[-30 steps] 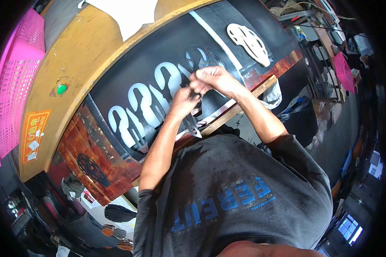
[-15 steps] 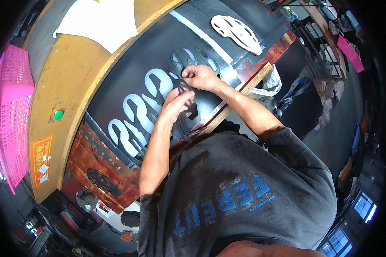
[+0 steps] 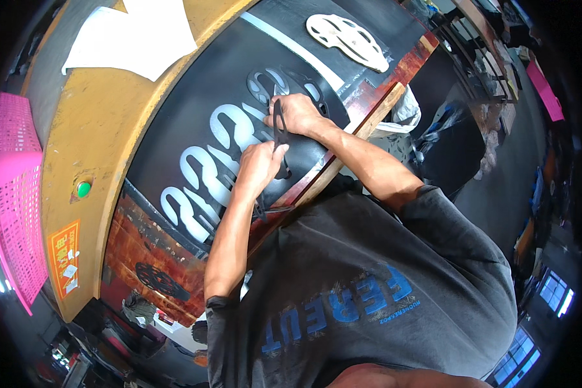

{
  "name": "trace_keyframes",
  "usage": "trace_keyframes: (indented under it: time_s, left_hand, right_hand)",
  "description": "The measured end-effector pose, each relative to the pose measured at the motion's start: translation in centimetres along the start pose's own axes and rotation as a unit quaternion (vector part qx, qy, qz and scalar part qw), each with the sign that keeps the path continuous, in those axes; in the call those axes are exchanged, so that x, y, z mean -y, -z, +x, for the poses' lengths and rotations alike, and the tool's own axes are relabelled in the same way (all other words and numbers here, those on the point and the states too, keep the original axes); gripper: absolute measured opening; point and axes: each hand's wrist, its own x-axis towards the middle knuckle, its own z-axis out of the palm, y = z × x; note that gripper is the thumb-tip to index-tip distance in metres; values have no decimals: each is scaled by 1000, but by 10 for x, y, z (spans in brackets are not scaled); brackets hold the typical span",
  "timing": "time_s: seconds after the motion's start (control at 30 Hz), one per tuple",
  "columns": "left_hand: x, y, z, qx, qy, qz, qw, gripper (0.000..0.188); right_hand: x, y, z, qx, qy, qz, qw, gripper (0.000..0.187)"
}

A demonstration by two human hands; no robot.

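Note:
A dark sheet (image 3: 174,152) lies on the wooden work surface, with a row of pale, curved sole-like shapes (image 3: 197,169) in it. My left hand (image 3: 260,167) is closed around a thin, black, flexible cut-out piece (image 3: 279,119) that rises above the sheet and partly crosses my right hand. Over the far end of the row, my right hand (image 3: 297,116) has curled fingers at the sheet; what they pinch is hidden. Just beyond it, another looped shape (image 3: 265,84) still has dark material around it. Dark strips also dangle below my left hand.
A cream sole-shaped template (image 3: 346,40) lies at the far right. Along the left runs a yellow machine frame (image 3: 103,107) with a green button (image 3: 83,189) and white sheet (image 3: 132,42). A pink basket (image 3: 16,200) stands far left; a dark cut-out (image 3: 158,279) rests near left.
My left hand has lifted the black cut-out piece, which now stands up in front of my right hand. My right hand stays near the far shapes. The whole view has shifted slightly.

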Motion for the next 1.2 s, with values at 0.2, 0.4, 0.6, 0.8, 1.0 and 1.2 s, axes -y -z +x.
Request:
trace_keyframes:
  time_s: [0.2,0.4,0.6,0.8,1.0,1.2]
  left_hand:
    - [-1,-14,-26,-74,-67,135,986,21]
    - [4,-38,-43,-128,-119,226,958,19]
    - [8,-44,-43,-202,-132,134,961,15]
    - [13,-17,-20,41,137,-149,978,30]
    - [14,1,13,132,164,-160,964,38]
    - [2,-12,-14,-63,-63,72,993,30]
  right_hand:
    - [-3,-8,-3,-26,18,3,999,32]
    - [-7,-16,-3,-73,56,5,996,28]
    - [-10,-17,-2,-73,56,-3,996,26]
    - [-11,-16,-2,-69,66,3,995,25]
    - [-13,-17,-1,-58,64,9,996,25]
    - [-12,-17,-1,-52,54,-5,997,27]
